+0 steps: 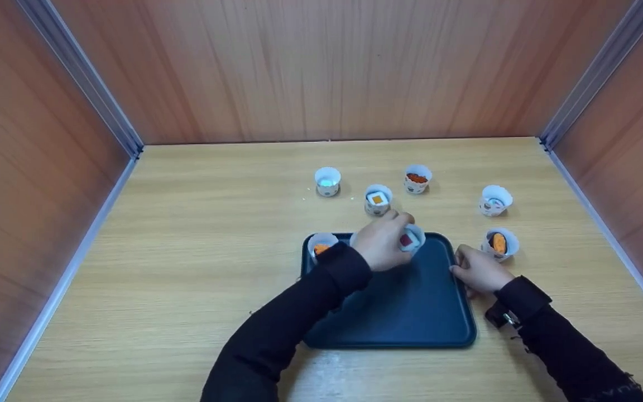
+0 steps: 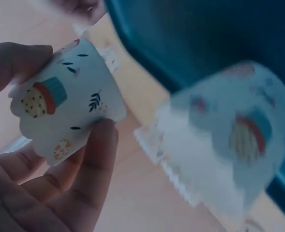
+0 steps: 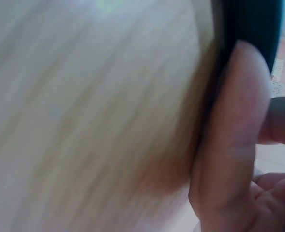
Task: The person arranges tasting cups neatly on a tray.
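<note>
**A:** ok what's going on, head cam first?

**B:** The left hand (image 1: 382,243) has its fingers clamped on a white scalloped paper cup (image 1: 419,237) with a white-and-dark-red piece inside, above a dark teal rectangular tray (image 1: 399,312). The right hand (image 1: 479,271) pinches the tray's right rim.

**A:** how far along?

**B:** Partway imo, going by tray count. A white cup with an orange piece (image 1: 324,239) is in the far left corner, and a mostly hidden white cup (image 1: 353,239) pokes out beside the left hand. Five are off it on the pale wooden table (image 1: 215,223): a white cup with bluish contents (image 1: 328,190), a white cup with a white-and-orange block (image 1: 376,210), a white cup with red-brown bits (image 1: 414,188), a white cup with pale contents (image 1: 492,207) and a white cup with an orange-and-black piece (image 1: 510,245). Can't tell if the held one touches the tray.

**A:** left wrist?

**B:** Shows the cupcake print (image 2: 45,99) on the held cup and fingers gripping both sides. Another printed cup (image 2: 244,140) is blurry by the tray. Contents only show from the head.

**A:** right wrist?

**B:** Close-up fingers (image 3: 234,135) on the tray's edge, way clearer than from above. Doesn't show the held cup clearly, though.
</note>
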Demonstrator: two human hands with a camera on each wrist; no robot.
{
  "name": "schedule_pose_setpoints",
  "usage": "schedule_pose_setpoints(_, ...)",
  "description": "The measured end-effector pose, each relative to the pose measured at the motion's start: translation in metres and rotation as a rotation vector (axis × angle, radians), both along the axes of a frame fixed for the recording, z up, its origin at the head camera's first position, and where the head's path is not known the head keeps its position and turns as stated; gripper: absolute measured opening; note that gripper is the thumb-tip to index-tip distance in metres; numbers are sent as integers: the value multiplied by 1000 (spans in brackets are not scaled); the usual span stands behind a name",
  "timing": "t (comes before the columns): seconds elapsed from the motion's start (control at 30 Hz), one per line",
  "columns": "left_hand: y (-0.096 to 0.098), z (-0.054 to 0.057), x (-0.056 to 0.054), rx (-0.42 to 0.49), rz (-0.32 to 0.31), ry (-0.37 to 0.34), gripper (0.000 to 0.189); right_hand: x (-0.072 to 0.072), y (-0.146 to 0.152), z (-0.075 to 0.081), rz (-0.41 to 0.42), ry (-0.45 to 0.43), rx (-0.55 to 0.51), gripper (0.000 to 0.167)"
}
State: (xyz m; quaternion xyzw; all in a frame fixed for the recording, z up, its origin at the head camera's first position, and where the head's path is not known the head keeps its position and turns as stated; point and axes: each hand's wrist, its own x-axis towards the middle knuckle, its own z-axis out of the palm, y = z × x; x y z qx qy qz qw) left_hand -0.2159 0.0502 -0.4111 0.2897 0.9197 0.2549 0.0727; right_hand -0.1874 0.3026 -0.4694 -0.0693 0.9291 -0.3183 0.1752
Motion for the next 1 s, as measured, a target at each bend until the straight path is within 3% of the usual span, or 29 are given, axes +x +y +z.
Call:
schedule_pose_setpoints(0.2,21,-19,-5,-173,-23,42,56,0,-1,0,-8,-29,1,11)
schedule_pose_setpoints(0.43,32,-29,-8,-312,32,119,49,2,-1,0,19,36,1,11)
schedule_pose_setpoints(0.77,32,-31,-9,-317,50,127,46,1,-2,1,22,78,38,12)
schedule_pose_setpoints(1.0,32,-32,-10,-317,42,129,44,1,0,0,7,24,4,12)
